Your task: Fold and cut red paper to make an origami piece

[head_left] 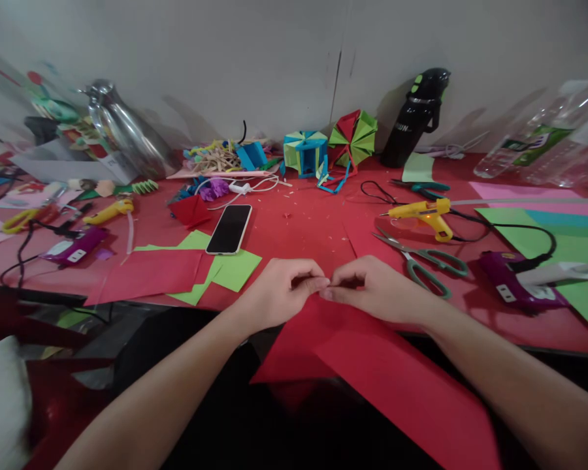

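A large sheet of red paper [396, 378] hangs below my hands, past the table's front edge and over my lap. My left hand [287, 290] pinches its upper edge between thumb and fingers. Right beside it, my right hand [377, 287] pinches the same edge, and the two thumbs almost touch. The paper looks folded over, with a pointed corner to the left and a long strip running down to the right. What lies exactly between the fingertips is hidden.
Green-handled scissors [421, 258] and a yellow glue gun [424, 215] lie to the right, near a purple power strip [517, 281]. A phone [229, 230] rests on green paper [238, 269], beside red sheets [149, 274]. Behind stand paper lanterns [304, 153] and a black bottle [414, 121].
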A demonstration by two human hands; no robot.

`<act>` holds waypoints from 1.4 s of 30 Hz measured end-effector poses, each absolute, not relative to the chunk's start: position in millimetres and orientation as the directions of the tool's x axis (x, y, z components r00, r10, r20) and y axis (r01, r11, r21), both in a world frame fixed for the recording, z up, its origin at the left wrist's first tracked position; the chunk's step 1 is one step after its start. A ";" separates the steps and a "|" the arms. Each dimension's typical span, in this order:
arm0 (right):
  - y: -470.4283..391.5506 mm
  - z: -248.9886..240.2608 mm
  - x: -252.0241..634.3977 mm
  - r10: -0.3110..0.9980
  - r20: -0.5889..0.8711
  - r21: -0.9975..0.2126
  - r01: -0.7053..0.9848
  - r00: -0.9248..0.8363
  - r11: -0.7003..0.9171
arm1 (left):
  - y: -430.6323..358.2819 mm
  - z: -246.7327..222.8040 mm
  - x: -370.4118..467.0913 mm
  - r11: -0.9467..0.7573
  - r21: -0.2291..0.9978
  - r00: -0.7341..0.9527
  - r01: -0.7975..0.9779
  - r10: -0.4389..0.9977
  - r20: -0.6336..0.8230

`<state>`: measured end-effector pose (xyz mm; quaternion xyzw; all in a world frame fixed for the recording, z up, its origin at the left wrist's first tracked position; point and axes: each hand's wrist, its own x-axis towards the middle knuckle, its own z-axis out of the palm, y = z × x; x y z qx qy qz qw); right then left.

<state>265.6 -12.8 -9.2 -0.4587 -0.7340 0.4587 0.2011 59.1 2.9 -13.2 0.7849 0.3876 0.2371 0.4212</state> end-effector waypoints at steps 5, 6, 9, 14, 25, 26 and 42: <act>-4.5 -5.1 273.4 0.856 -0.112 -0.897 0.423 -0.504 0.131 | 20.7 -8.3 45.8 -0.500 0.698 0.464 0.513 0.846 0.264; -2.5 -4.0 276.9 0.858 -0.112 -0.897 0.422 -0.502 0.129 | 27.3 -5.8 41.0 -0.504 0.687 0.439 0.524 0.851 0.289; 4.9 -3.0 291.5 0.878 -0.114 -0.884 0.451 -0.466 0.124 | 50.3 0.7 24.5 -0.522 0.646 0.347 0.557 0.853 0.391; 19.3 -1.5 316.5 0.905 -0.082 -0.813 0.554 -0.417 0.182 | 78.3 3.0 9.6 -0.501 0.678 0.254 0.538 0.863 0.436; 28.1 -1.8 333.5 0.945 -0.045 -0.721 0.666 -0.323 0.193 | 81.9 -5.5 12.3 -0.514 0.684 0.255 0.518 0.856 0.450; 28.9 -3.6 335.0 0.950 -0.038 -0.718 0.669 -0.311 0.191 | 82.1 -5.9 11.8 -0.512 0.686 0.253 0.517 0.857 0.449; 23.1 -11.6 346.4 0.941 0.061 -0.758 0.597 -0.334 0.262 | 72.9 -18.2 -1.9 -0.422 0.646 0.411 0.636 0.894 0.179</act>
